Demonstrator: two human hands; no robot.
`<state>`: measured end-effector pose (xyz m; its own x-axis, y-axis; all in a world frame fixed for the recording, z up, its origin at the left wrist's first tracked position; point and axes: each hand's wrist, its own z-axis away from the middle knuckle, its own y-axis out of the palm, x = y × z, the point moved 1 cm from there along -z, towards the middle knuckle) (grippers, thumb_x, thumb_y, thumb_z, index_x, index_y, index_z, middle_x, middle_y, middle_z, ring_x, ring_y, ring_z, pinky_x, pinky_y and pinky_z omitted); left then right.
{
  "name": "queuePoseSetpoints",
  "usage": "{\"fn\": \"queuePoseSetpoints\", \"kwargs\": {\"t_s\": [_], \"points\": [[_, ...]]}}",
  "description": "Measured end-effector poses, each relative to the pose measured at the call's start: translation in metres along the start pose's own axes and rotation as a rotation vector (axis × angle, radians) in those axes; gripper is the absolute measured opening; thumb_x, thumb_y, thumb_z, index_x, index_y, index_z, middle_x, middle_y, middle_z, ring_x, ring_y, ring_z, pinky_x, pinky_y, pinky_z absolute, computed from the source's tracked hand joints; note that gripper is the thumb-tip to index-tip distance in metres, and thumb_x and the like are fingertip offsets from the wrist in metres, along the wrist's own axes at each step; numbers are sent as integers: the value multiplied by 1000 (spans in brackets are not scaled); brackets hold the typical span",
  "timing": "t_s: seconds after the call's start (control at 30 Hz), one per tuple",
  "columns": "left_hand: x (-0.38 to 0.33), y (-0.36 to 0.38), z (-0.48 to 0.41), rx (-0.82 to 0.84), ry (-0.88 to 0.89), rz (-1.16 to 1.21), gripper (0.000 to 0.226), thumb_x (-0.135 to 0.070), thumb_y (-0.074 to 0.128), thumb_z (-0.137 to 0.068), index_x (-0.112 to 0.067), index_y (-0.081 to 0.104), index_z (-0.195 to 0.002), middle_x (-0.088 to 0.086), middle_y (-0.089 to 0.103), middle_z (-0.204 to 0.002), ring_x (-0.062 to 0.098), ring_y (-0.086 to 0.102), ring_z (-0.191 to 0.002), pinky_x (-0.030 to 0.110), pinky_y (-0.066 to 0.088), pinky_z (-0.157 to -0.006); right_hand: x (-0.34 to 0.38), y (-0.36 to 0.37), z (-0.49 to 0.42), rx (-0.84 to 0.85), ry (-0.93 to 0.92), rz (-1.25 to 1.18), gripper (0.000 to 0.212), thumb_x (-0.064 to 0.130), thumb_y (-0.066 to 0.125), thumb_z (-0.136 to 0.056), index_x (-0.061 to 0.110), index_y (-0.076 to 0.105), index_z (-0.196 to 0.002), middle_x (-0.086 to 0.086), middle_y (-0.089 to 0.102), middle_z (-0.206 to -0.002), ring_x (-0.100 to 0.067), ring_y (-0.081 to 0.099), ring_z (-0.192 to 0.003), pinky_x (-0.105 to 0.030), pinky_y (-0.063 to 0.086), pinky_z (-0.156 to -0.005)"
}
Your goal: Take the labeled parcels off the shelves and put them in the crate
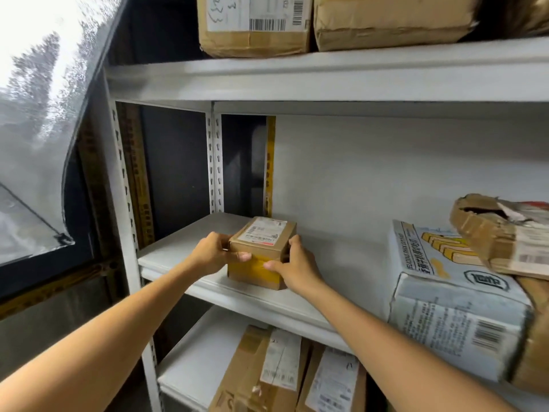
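A small brown cardboard parcel (263, 248) with a white label on top and yellow tape on its front sits on the middle white shelf (208, 233). My left hand (212, 252) grips its left side, thumb across the front. Its right side is held by my right hand (294, 266), fingers behind and thumb on the yellow tape. The parcel's base still seems to rest on the shelf board. No crate is in view.
A large white printed parcel (451, 310) and a torn brown one (499, 236) lie at the right of the same shelf. Labeled brown boxes (252, 25) stand on the shelf above and two more (267, 373) below. A window is at the left.
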<state>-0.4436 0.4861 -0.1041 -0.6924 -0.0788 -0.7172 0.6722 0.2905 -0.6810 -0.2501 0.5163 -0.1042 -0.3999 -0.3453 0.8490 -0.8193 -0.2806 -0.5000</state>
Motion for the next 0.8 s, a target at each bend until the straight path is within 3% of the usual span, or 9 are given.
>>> {"fn": "queuePoseSetpoints", "kwargs": {"t_s": [0.1,0.17,0.3,0.43,0.57,0.8], "points": [[-12,-14,11,28,-60,-189,89,-32,82,-72,-12,38,-146,9,58,-132,27,56,-119,32,47,-95,19,-15,9,45,-9,180,71,17,72,-84,11,30,-142,-8,45,-144,-25,48,-128,-33,47,-99],[-34,-28,23,-17,-70,-278,99,-28,87,-67,-14,33,-149,11,52,-141,29,51,-127,35,43,-101,34,-32,21,44,-68,358,72,20,73,-83,10,32,-141,-11,46,-140,-28,50,-124,-35,49,-95],[-92,-29,56,-118,106,-500,68,-34,88,-65,-19,62,-126,3,67,-120,21,62,-105,30,51,-87,61,-72,63,58,-206,753,43,21,66,-86,10,46,-123,-12,54,-121,-25,55,-94,-35,46,-69],[-172,5,90,-132,304,-771,59,-51,79,-71,-27,62,-122,-4,66,-114,20,63,-99,33,52,-78,76,-131,119,33,-303,1015,18,18,58,-88,11,47,-101,-13,54,-114,-30,53,-90,-35,38,-70],[-244,45,114,-121,436,-854,52,-54,69,-79,-32,59,-125,-6,64,-118,19,62,-104,30,47,-77,75,-199,167,-43,-299,1086,23,23,59,-87,10,51,-105,-12,55,-113,-33,57,-103,-36,43,-76],[-303,98,132,-62,509,-684,47,-54,65,-82,-32,60,-123,-3,64,-117,18,62,-100,31,49,-81,30,-296,213,-190,-127,964,36,17,63,-88,6,50,-119,-14,52,-123,-30,53,-112,-35,46,-88]]}}
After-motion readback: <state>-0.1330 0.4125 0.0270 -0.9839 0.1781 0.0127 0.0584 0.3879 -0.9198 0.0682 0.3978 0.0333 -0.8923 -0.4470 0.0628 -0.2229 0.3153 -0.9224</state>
